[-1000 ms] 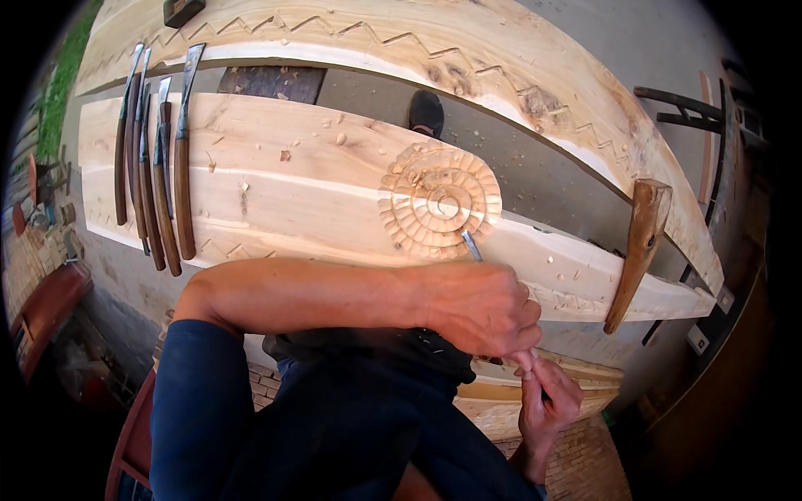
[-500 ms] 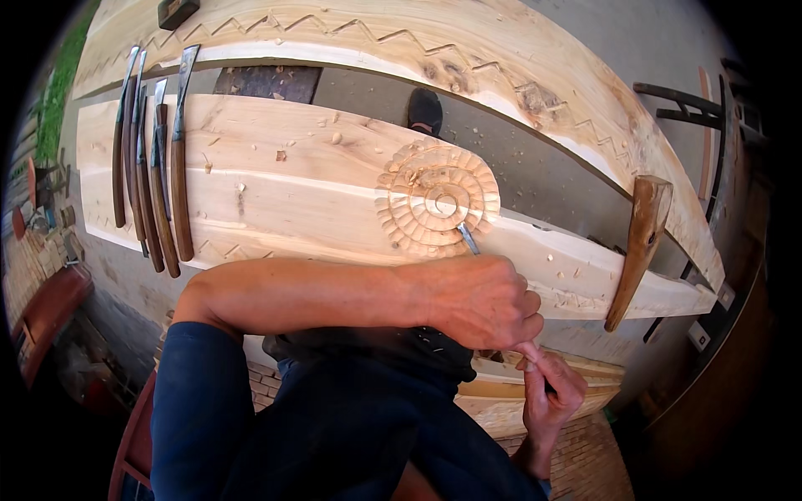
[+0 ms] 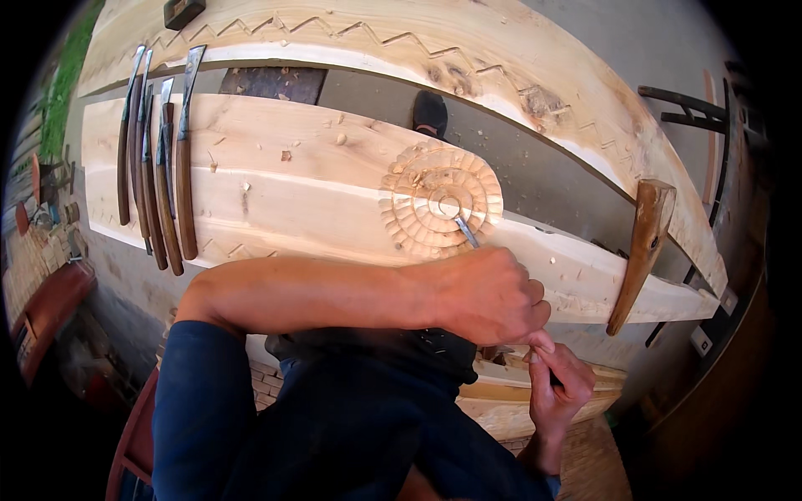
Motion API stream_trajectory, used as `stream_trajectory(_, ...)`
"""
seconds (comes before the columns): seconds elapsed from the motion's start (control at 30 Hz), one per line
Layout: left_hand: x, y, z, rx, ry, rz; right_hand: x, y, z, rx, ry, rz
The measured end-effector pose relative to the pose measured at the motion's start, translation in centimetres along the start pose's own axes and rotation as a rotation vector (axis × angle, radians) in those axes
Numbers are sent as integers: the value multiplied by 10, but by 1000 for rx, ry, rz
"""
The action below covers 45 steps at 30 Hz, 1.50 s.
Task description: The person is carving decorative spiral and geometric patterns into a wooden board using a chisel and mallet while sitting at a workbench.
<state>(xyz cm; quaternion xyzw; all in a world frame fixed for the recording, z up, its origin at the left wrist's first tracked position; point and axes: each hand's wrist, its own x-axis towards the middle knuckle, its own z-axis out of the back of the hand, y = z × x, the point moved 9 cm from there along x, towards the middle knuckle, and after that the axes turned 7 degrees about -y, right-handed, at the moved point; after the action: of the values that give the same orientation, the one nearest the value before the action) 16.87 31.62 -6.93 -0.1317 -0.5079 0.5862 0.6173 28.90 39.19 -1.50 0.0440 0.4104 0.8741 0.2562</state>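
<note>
My left hand [image 3: 489, 296] is closed round a carving chisel, its forearm lying across the near edge of the board. Past the knuckles the chisel's steel blade [image 3: 466, 232] shows, its tip on a carved spiral rosette [image 3: 409, 179] with rows of scalloped cuts. Close below, my right hand [image 3: 561, 380] has its fingers bent and thumb raised, pinched at the handle end, which the hands mostly hide. The rosette is cut into a pale wooden board [image 3: 292, 154]. Several more chisels [image 3: 159, 167] with brown handles lie side by side across the board's left end.
A wooden mallet [image 3: 642, 255] lies across the board's right end. Farther off is a second board [image 3: 359, 33] with a zigzag groove, a dark block [image 3: 184, 12] on it. My shoe [image 3: 430, 113] shows in the gap between them. Wood chips are scattered about.
The chisel tip has shifted slightly inward, toward the centre of the spiral. Both hands have moved a little to the right, still together on the chisel.
</note>
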Motion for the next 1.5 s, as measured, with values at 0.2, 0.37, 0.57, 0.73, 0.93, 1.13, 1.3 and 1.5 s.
stream_trajectory(0.2, -4, -14, 10, 27, -117, -148, -8, 10, 6, -71, 3, 113)
stream_trajectory(0.37, -6, -24, 2, 11, -75, -256, -30, -5, 8, -11, -35, -53)
stream_trajectory(0.57, -7, -19, -3, 8, 11, -207, -24, -1, 2, 13, -44, -115)
stream_trajectory(0.73, -6, -18, -3, -22, 19, -185, -24, -3, 2, 20, -50, -129)
stream_trajectory(0.93, -3, -17, -1, -52, 14, -169, -23, 0, 4, 30, -57, -166)
stream_trajectory(1.13, -2, -16, -2, -39, 43, -152, -20, 0, 2, 44, -51, -172)
stream_trajectory(1.3, 1, -12, -4, -58, 110, -94, -16, -2, 2, 46, -39, -143)
stream_trajectory(1.5, 0, -10, -5, -16, 84, -87, -7, 3, -1, 29, 10, -105)
